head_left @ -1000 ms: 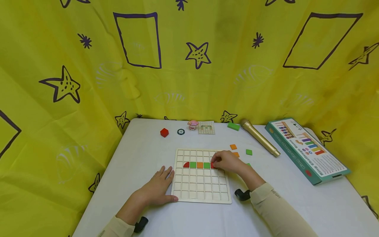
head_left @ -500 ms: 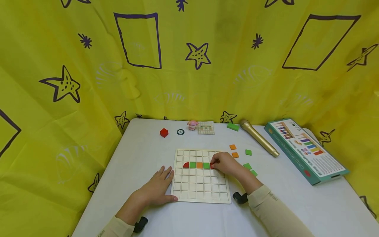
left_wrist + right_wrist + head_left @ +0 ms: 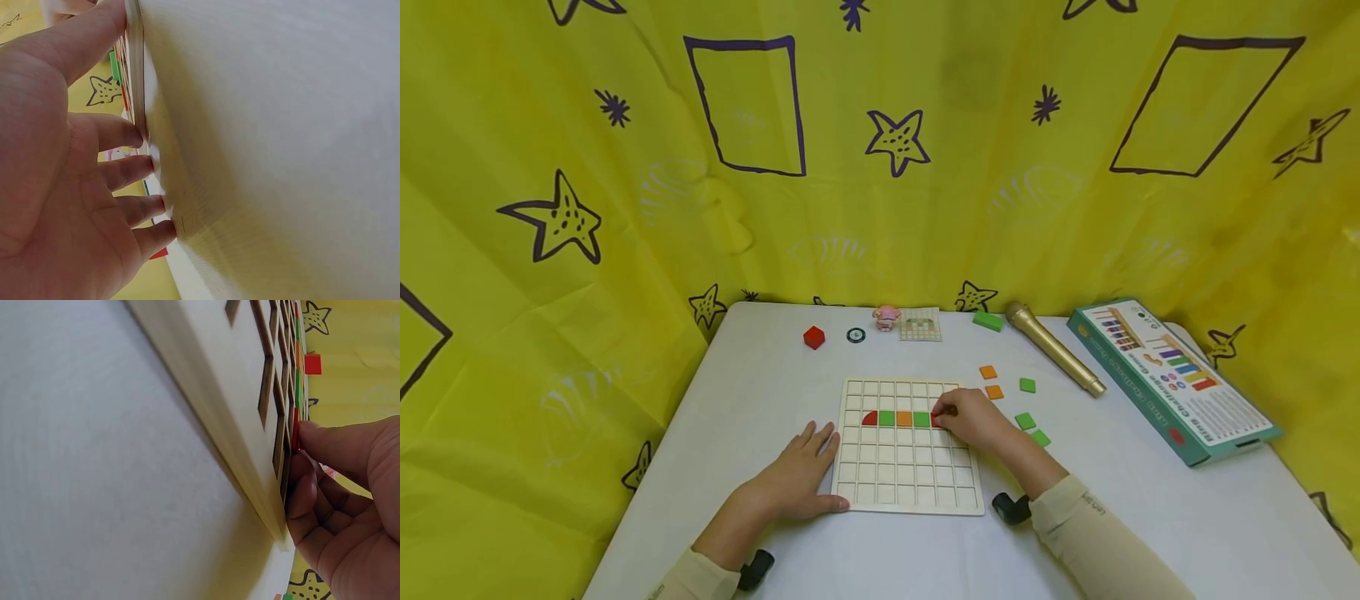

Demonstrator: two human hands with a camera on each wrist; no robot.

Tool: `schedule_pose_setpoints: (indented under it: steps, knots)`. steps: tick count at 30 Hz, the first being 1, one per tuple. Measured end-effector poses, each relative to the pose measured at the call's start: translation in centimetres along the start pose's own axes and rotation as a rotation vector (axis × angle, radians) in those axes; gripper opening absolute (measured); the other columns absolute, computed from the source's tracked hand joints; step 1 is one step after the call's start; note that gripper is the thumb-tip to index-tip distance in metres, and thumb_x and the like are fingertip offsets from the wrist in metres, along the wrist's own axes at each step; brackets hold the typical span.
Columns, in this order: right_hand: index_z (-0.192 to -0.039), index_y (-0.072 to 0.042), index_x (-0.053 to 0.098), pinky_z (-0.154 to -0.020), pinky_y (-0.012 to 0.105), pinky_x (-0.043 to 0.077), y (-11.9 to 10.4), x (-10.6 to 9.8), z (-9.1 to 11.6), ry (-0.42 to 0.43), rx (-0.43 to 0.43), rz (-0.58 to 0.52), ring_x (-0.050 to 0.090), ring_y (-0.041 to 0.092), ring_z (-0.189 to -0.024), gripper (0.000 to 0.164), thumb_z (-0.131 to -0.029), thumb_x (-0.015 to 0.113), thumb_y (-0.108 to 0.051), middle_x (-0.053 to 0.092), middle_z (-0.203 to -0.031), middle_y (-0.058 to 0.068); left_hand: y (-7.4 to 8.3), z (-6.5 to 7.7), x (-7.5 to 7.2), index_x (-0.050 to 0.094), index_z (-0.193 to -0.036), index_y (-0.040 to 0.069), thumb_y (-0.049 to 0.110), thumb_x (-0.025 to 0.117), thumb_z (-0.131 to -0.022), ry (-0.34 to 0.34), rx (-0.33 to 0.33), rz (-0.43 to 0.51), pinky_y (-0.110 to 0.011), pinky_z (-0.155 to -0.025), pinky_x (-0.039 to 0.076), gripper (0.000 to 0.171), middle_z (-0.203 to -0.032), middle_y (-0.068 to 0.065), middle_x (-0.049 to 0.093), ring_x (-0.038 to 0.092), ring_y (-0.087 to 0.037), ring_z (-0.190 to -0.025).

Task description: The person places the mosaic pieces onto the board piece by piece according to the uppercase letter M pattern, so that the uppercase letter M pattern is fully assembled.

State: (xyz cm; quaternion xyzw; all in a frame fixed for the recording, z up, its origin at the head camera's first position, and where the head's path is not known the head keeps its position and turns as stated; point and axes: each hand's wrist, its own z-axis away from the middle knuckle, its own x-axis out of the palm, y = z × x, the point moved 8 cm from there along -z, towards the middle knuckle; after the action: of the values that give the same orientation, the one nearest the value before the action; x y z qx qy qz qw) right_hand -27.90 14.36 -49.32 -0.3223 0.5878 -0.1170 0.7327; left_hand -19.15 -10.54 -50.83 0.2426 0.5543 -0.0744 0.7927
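Observation:
A pale wooden grid board (image 3: 906,494) lies on the white table. One of its rows holds a rounded red tile (image 3: 870,418), a green tile (image 3: 887,418), an orange tile (image 3: 904,418), another green tile (image 3: 921,419) and, at the right end, a second red tile (image 3: 296,428). My right hand (image 3: 976,419) holds that last red tile between thumb and index finger, its other fingers curled over the board. Spread along the board's left edge, my left hand (image 3: 801,475) rests on the table, its thumb touching the lower left corner.
Right of the board lie two orange tiles (image 3: 988,372) and several green tiles (image 3: 1026,421). Behind it stand a red block (image 3: 814,337), a round disc (image 3: 856,335), a pink figurine (image 3: 886,317), a pattern card (image 3: 920,325), a green block (image 3: 988,321), a gold microphone (image 3: 1056,350) and a game box (image 3: 1176,383).
My right hand has shifted slightly toward me, and its forearm has moved left, uncovering an orange tile and green tiles beside the board. The left hand stays in place.

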Motion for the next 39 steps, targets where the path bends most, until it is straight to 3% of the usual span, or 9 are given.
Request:
schedule_pose_setpoints:
  steps: [8, 18, 31, 39]
  knots:
    - [-0.098, -0.013, 0.074, -0.076, 0.034, 0.05, 1.2, -0.9, 0.5, 0.017, 0.026, -0.032, 0.058, 0.015, -0.082, 0.004, -0.094, 0.072, -0.015, 0.065, -0.088, -0.005, -0.1, -0.1, 0.1, 0.035, -0.155, 0.001, 0.063, 0.071, -0.083, -0.003, 0.005, -0.009, -0.054, -0.119, 0.022, 0.102, -0.165, -0.014, 0.024, 0.013, -0.042, -0.151]
    - [-0.099, -0.009, 0.074, -0.071, 0.033, 0.049, 2.9, -3.8, 2.3, 0.066, 0.02, -0.007, 0.057, 0.017, -0.081, 0.007, -0.093, 0.071, -0.012, 0.065, -0.088, -0.001, 0.1, 0.1, -0.1, 0.036, -0.154, 0.0, 0.062, 0.072, -0.083, 0.0, 0.012, -0.003, -0.054, -0.119, 0.022, 0.101, -0.164, -0.015, 0.025, 0.013, -0.042, -0.151]
    - [-0.103, -0.005, 0.073, -0.071, 0.035, 0.049, 6.3, -6.4, 5.4, 0.11, 0.093, 0.01, 0.057, 0.018, -0.081, 0.013, -0.093, 0.072, -0.014, 0.066, -0.09, 0.001, 0.1, 0.1, -0.2, 0.034, -0.155, -0.001, 0.062, 0.069, -0.085, 0.007, 0.038, -0.002, -0.054, -0.119, 0.022, 0.101, -0.164, -0.016, 0.024, 0.013, -0.043, -0.151]
    - [-0.104, -0.004, 0.073, -0.063, 0.032, 0.05, 8.2, -7.5, 6.9, 0.122, 0.139, 0.006, 0.057, 0.018, -0.078, 0.017, -0.091, 0.074, -0.014, 0.066, -0.088, 0.002, 0.1, 0.1, -0.1, 0.033, -0.155, -0.001, 0.062, 0.07, -0.085, 0.002, 0.034, -0.006, -0.054, -0.119, 0.022, 0.101, -0.164, -0.016, 0.024, 0.013, -0.043, -0.151]
